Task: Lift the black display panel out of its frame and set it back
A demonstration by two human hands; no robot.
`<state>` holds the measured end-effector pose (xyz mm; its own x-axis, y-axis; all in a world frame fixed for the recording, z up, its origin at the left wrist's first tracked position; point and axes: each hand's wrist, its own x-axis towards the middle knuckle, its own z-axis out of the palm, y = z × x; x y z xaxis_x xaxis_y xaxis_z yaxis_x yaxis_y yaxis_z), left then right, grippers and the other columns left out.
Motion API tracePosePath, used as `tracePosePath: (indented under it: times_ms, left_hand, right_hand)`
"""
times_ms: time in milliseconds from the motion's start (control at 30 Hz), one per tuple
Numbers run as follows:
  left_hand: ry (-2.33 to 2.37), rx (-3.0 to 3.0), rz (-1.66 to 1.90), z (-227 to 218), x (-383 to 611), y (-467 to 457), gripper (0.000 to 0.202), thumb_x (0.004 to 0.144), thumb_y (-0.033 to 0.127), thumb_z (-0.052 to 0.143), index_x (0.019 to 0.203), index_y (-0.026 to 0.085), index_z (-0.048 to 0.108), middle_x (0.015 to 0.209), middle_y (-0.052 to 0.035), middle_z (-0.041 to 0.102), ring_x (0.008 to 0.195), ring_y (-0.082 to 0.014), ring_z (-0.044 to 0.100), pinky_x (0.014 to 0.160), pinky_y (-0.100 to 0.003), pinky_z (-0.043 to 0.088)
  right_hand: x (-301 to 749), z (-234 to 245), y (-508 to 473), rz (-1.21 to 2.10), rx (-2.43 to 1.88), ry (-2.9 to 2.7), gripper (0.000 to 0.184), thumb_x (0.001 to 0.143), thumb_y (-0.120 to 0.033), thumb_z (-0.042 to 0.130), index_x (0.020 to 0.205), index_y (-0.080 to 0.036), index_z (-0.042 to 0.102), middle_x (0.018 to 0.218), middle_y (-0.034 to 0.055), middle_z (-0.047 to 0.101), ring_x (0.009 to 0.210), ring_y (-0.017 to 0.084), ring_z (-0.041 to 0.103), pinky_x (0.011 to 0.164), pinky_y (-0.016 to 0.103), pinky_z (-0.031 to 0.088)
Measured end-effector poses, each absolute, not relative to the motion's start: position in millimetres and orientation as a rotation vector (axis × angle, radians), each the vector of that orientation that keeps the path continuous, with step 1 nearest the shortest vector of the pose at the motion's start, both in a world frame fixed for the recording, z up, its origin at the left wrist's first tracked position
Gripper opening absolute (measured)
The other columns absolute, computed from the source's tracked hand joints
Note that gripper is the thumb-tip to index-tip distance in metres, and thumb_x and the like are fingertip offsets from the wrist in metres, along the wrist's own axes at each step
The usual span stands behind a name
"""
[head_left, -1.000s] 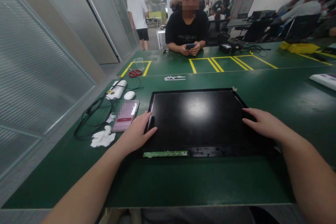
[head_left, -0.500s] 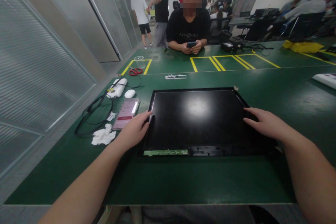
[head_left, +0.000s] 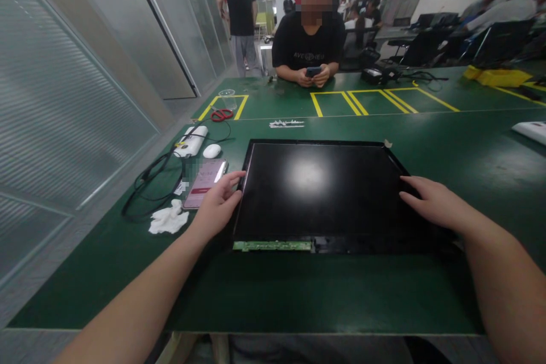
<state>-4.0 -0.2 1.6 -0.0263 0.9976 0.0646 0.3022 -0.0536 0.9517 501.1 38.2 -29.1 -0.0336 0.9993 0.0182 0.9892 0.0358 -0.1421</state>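
A black flat display panel point(head_left: 319, 193) lies face up on the green table point(head_left: 298, 296), with a narrow green circuit strip point(head_left: 272, 245) along its near edge. My left hand point(head_left: 216, 207) rests at the panel's left edge, fingers stretched out and touching the frame. My right hand point(head_left: 430, 202) lies flat on the panel's right edge, fingers extended. Neither hand grips anything.
Left of the panel lie a phone point(head_left: 203, 183), a crumpled white cloth point(head_left: 167, 220), a white mouse point(head_left: 211, 151), a white device point(head_left: 190, 141) with black cables point(head_left: 147, 182), and red scissors point(head_left: 222, 115). A seated person point(head_left: 309, 45) holds a phone across the table. Yellow bins point(head_left: 497, 77) sit far right.
My left hand slid off the panel's face to just outside its left edge. The panel shifted slightly. A person in black walked closer along the aisle.
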Motion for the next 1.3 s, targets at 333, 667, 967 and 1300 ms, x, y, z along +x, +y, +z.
tracePosePath:
  times_ms: [333,667,967,1300]
  left_hand:
    - [1.413,0.963,1.254,8.9,9.3,-4.7,0.063,0.056,0.022,0.092,0.112,0.021,0.063,0.140,-0.0109,0.065,0.096,-0.0241,0.074,0.079,-0.036,0.064]
    - [1.377,0.844,1.270,10.6,11.6,-5.4,0.066,0.071,0.023,0.084,0.130,0.027,0.058,0.139,-0.0099,0.065,0.104,-0.0263,0.074,0.075,-0.033,0.066]
    - [1.329,0.751,1.262,11.0,12.6,-5.1,0.074,0.078,0.027,0.077,0.146,0.027,0.048,0.121,-0.0085,0.075,0.095,-0.0273,0.078,0.072,-0.036,0.067]
    - [1.286,0.726,1.287,14.1,13.3,-5.0,0.083,0.075,0.021,0.075,0.151,0.028,0.043,0.118,-0.0063,0.076,0.094,-0.0268,0.079,0.070,-0.035,0.067]
  right_hand:
    - [500.2,-24.1,37.7,0.151,-2.137,-2.126,0.062,0.089,-0.046,0.047,0.136,-0.012,0.065,0.142,0.0188,0.066,0.129,0.036,0.064,0.114,0.053,0.048]
    - [503.3,-25.2,38.7,0.188,-2.168,-2.100,0.062,0.089,-0.049,0.047,0.137,-0.014,0.065,0.144,0.0166,0.065,0.130,0.035,0.063,0.112,0.051,0.049]
    - [501.3,-23.5,38.2,0.151,-2.149,-2.112,0.057,0.089,-0.046,0.047,0.133,-0.017,0.068,0.137,0.0158,0.069,0.124,0.035,0.067,0.108,0.052,0.052]
    - [494.6,-16.9,35.8,0.202,-2.221,-2.094,0.065,0.091,-0.046,0.043,0.141,-0.011,0.063,0.144,0.0179,0.065,0.130,0.036,0.063,0.112,0.050,0.049]
